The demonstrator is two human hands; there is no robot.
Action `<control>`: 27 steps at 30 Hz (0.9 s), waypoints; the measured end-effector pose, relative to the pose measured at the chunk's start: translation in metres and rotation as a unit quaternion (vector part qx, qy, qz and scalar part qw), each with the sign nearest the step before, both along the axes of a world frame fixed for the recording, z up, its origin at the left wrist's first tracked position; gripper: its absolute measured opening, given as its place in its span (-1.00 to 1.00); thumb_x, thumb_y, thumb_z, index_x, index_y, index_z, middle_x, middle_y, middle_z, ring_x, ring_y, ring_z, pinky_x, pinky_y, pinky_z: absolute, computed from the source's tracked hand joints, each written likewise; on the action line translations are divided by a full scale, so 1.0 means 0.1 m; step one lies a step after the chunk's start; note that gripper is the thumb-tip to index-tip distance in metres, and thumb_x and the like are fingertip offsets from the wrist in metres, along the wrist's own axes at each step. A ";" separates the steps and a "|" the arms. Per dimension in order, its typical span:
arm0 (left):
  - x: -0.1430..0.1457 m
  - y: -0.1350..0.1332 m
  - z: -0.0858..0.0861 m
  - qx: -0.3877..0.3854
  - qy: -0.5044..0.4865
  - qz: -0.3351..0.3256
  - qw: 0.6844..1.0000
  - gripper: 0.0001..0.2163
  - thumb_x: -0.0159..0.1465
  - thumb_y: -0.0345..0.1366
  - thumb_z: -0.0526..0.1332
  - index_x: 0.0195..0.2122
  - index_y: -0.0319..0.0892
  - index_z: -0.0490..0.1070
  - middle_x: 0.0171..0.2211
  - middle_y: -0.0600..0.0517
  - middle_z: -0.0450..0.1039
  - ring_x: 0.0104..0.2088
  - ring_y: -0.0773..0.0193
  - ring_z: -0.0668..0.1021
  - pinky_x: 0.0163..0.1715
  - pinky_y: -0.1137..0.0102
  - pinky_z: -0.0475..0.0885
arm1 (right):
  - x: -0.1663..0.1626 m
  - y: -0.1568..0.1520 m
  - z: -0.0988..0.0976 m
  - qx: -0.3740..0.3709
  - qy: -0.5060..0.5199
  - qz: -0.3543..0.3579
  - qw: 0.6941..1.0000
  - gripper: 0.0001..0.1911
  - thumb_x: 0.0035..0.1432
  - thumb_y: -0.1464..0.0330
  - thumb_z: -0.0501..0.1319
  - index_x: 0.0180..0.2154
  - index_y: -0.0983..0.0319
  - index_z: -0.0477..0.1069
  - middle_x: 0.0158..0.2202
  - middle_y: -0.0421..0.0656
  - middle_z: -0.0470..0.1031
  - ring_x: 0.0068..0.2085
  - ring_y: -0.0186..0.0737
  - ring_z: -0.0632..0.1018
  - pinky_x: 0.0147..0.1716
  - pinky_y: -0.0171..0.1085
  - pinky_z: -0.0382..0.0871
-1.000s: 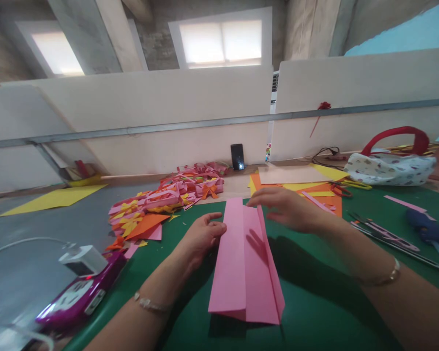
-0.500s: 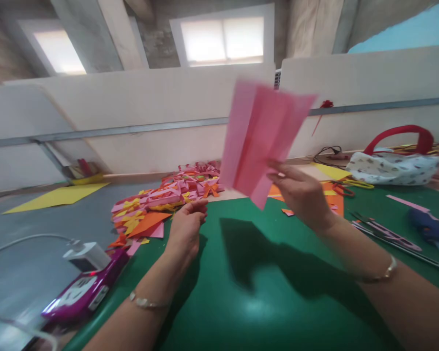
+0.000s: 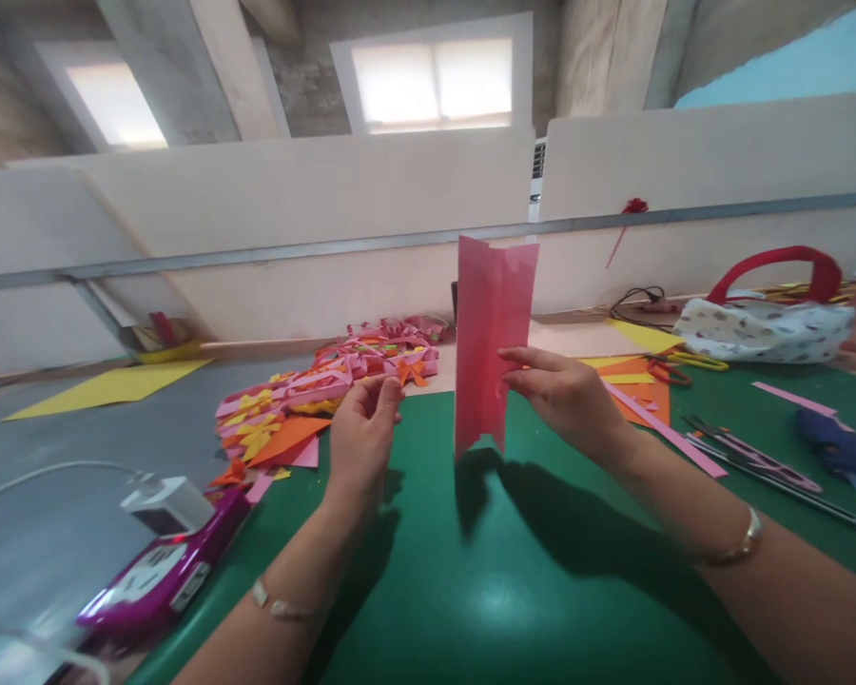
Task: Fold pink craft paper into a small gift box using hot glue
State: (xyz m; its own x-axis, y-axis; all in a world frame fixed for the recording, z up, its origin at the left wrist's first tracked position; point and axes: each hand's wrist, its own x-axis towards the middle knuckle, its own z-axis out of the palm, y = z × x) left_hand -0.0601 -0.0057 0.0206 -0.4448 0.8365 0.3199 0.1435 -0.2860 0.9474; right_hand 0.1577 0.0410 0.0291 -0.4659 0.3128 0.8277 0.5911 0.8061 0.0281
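Note:
My right hand (image 3: 567, 390) pinches a folded pink sheet of paper (image 3: 481, 333) by its right side. The sheet stands upright over the green mat (image 3: 499, 599), with lengthwise creases and a notched lower edge. To its left, my left hand (image 3: 363, 419) is raised with thumb and fingers drawn together, and nothing shows between them. That hand is nearest to a heap of cut pink, orange and yellow paper pieces (image 3: 328, 376). A narrow pink paper strip (image 3: 667, 433) lies beside my right wrist.
On the left, a purple device (image 3: 164, 580) carries a white charger (image 3: 167, 504) with a cable. Toward the right lie yellow-handled scissors (image 3: 695, 360), orange paper sheets (image 3: 652, 404), tweezers (image 3: 777, 480) and a dark blue tool (image 3: 827, 438). Behind them sits a patterned bag (image 3: 763, 328) with a red handle.
The pink sheet has come down and turned narrower and more upright in my right hand. A pink strip now shows near my right wrist. My left hand's fingers have curled in.

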 end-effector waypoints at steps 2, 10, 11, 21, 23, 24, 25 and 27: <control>0.06 -0.09 0.01 0.078 0.130 0.018 0.988 -0.61 0.11 -0.13 0.22 -0.06 -0.13 0.30 -0.19 -0.02 0.38 -0.25 0.26 0.45 -0.35 0.45 0.36 | -0.04 -0.06 0.01 0.028 -0.014 0.005 0.999 -0.79 0.16 0.51 0.09 -0.34 0.32 0.52 -0.12 0.04 0.50 -0.09 -0.12 0.50 -0.14 -0.17 0.45; 0.23 -0.27 0.02 0.227 0.452 0.103 0.856 -0.73 0.15 -0.36 0.18 -0.12 0.05 0.43 0.08 0.00 0.22 0.11 0.07 0.23 0.14 0.19 -0.01 | -0.16 -0.24 0.08 0.079 -0.073 0.069 0.992 -0.78 0.17 0.53 0.06 -0.38 0.30 0.48 -0.18 -0.01 0.51 -0.09 -0.15 0.47 -0.14 -0.20 0.42; 0.21 -0.25 0.02 0.197 0.444 0.105 0.868 -0.74 0.17 -0.32 0.15 -0.10 -0.02 0.42 0.07 -0.05 0.22 0.11 0.05 0.22 0.13 0.18 0.00 | -0.16 -0.25 0.08 0.082 -0.067 0.079 0.991 -0.77 0.17 0.53 0.05 -0.39 0.30 0.47 -0.19 -0.02 0.51 -0.10 -0.17 0.47 -0.15 -0.20 0.43; 0.15 -0.14 0.17 -0.044 0.041 -0.001 0.998 -0.43 -0.10 -0.15 0.37 -0.09 -0.18 0.21 -0.31 -0.02 0.43 -0.28 0.14 0.50 -0.32 0.35 0.38 | -0.22 -0.41 0.05 0.054 0.025 0.243 0.968 -0.86 0.09 0.56 0.16 -0.34 0.26 0.44 -0.21 -0.09 0.52 -0.14 -0.26 0.49 -0.16 -0.22 0.46; 0.17 -0.16 0.21 -0.068 -0.023 -0.035 0.997 -0.52 -0.12 -0.21 0.38 -0.20 -0.19 0.26 -0.39 0.01 0.44 -0.37 0.18 0.51 -0.41 0.38 0.39 | -0.23 -0.43 0.04 0.060 0.027 0.242 0.968 -0.86 0.08 0.54 0.17 -0.33 0.23 0.45 -0.20 -0.11 0.52 -0.15 -0.26 0.50 -0.14 -0.20 0.45; 0.17 -0.17 0.21 -0.069 -0.054 -0.054 0.995 -0.55 -0.13 -0.25 0.39 -0.23 -0.19 0.26 -0.40 0.02 0.45 -0.38 0.19 0.52 -0.42 0.39 0.40 | -0.23 -0.43 0.04 0.063 0.024 0.237 0.969 -0.85 0.09 0.54 0.17 -0.33 0.22 0.45 -0.20 -0.12 0.52 -0.15 -0.26 0.50 -0.14 -0.18 0.45; 0.17 -0.17 0.22 -0.063 -0.083 -0.068 0.992 -0.55 -0.13 -0.29 0.39 -0.23 -0.19 0.26 -0.39 0.02 0.46 -0.38 0.19 0.52 -0.41 0.38 0.41 | -0.22 -0.42 0.04 0.064 0.021 0.231 0.971 -0.84 0.09 0.54 0.16 -0.32 0.21 0.45 -0.20 -0.12 0.52 -0.15 -0.25 0.50 -0.15 -0.18 0.45; 0.13 -0.17 0.20 -0.044 -0.136 -0.091 0.986 -0.56 -0.12 -0.36 0.37 -0.21 -0.18 0.26 -0.36 0.03 0.48 -0.36 0.19 0.53 -0.37 0.36 0.43 | -0.22 -0.39 0.05 0.058 0.023 0.217 0.974 -0.82 0.11 0.54 0.14 -0.29 0.21 0.45 -0.21 -0.10 0.51 -0.15 -0.22 0.49 -0.18 -0.17 0.45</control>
